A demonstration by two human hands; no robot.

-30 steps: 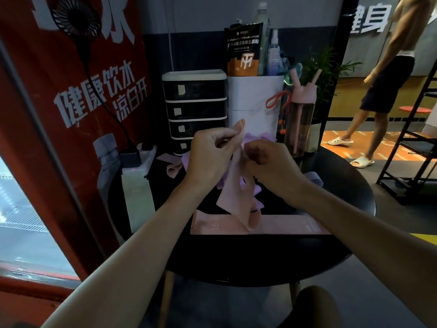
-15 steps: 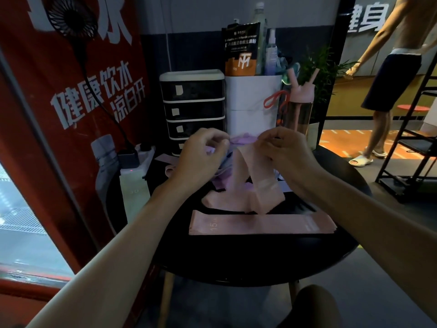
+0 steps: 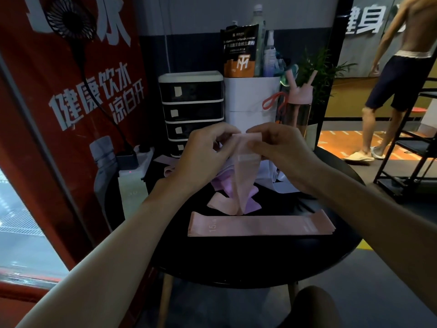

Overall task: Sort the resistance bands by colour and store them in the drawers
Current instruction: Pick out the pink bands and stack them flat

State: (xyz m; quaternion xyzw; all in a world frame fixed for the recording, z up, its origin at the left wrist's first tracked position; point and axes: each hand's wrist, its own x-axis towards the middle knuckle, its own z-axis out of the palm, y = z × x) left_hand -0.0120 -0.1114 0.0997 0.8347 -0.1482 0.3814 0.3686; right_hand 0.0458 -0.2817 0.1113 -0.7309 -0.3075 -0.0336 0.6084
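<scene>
Pinching pink band [image 3: 246, 176] above round black table [image 3: 236, 261]: left hand [image 3: 203, 157], right hand [image 3: 281, 150]; drawer unit [image 3: 191, 105] behind, red poster [image 3: 71, 102] left.

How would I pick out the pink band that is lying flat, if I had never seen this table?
Find the round black table in front of the black drawer unit. Near its front edge, closer than the tangled heap of bands, lies the flat pink band. Unlike the hanging pink band pinched by the left hand and right hand, it lies straight and bears a printed 15.
</scene>
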